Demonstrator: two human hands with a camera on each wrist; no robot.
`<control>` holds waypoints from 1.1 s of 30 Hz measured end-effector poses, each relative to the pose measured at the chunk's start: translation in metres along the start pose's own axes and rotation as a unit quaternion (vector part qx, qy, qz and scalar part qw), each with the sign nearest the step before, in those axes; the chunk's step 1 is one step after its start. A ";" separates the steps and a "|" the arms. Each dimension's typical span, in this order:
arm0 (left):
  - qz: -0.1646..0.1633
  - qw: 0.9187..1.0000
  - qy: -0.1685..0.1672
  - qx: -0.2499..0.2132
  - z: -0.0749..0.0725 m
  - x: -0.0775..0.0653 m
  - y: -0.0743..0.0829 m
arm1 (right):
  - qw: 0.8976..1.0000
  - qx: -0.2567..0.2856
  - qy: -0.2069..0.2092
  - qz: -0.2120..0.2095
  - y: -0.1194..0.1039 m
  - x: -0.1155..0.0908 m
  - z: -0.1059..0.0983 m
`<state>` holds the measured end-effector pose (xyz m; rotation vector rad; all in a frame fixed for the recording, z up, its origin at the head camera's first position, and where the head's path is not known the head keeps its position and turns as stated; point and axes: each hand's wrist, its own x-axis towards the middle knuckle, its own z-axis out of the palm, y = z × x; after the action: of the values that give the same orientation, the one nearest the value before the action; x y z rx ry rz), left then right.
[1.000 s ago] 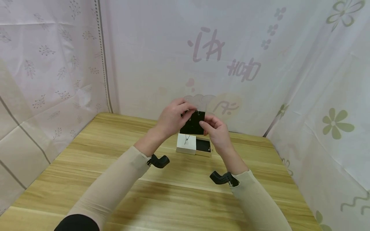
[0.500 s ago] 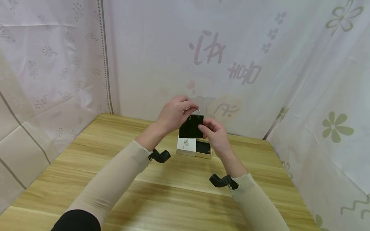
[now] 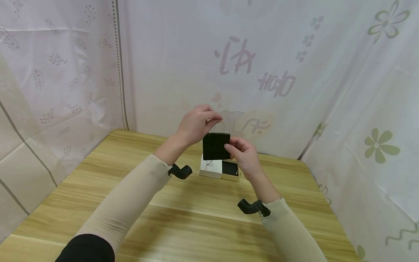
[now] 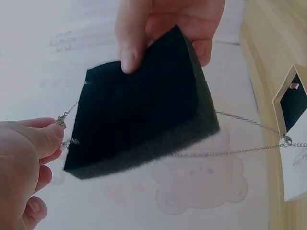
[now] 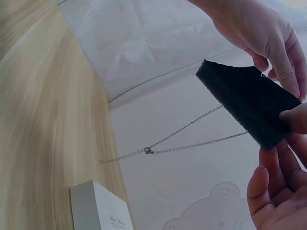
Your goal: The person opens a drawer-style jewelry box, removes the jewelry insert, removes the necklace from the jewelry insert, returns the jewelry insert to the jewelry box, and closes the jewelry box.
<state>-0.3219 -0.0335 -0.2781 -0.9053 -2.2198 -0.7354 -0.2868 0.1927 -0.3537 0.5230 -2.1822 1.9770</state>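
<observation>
A black square foam pad (image 3: 216, 146) hangs in the air above a small box, seen in the head view. My right hand (image 3: 247, 157) pinches its right edge between thumb and fingers. At the pad's upper side, my left hand (image 3: 196, 124) pinches a small silver pendant (image 4: 61, 120) between thumb and fingertips. The pendant belongs to a thin silver necklace (image 4: 244, 151). Its chain enters the pad near two edge slits and hangs out behind, with a clasp (image 5: 148, 150) at its lower part. The middle of the chain is hidden by the pad.
The small jewellery box stands on the wooden table (image 3: 170, 218) below my hands. Its white sleeve (image 3: 210, 169) is slid partly off a drawer (image 3: 231, 178) with a black lining. Patterned curtains (image 3: 163, 72) enclose the table at the back and sides.
The foam pad has come down a little in front of the box, with the right hand. My left hand has risen slightly, so more chain shows between pendant and pad.
</observation>
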 end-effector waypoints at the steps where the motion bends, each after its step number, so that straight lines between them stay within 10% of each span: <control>1: -0.003 1.000 -0.001 0.000 0.000 0.000 -0.001 | 1.000 0.003 -0.001 -0.001 0.000 0.000 0.000; 33: -0.043 0.998 0.050 0.004 -0.012 0.001 -0.023 | 0.998 0.056 0.037 0.017 0.006 -0.005 -0.008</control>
<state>-0.3357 -0.0553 -0.2757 -0.7567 -2.1828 -0.7939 -0.2847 0.2013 -0.3598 0.4210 -2.0605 2.1098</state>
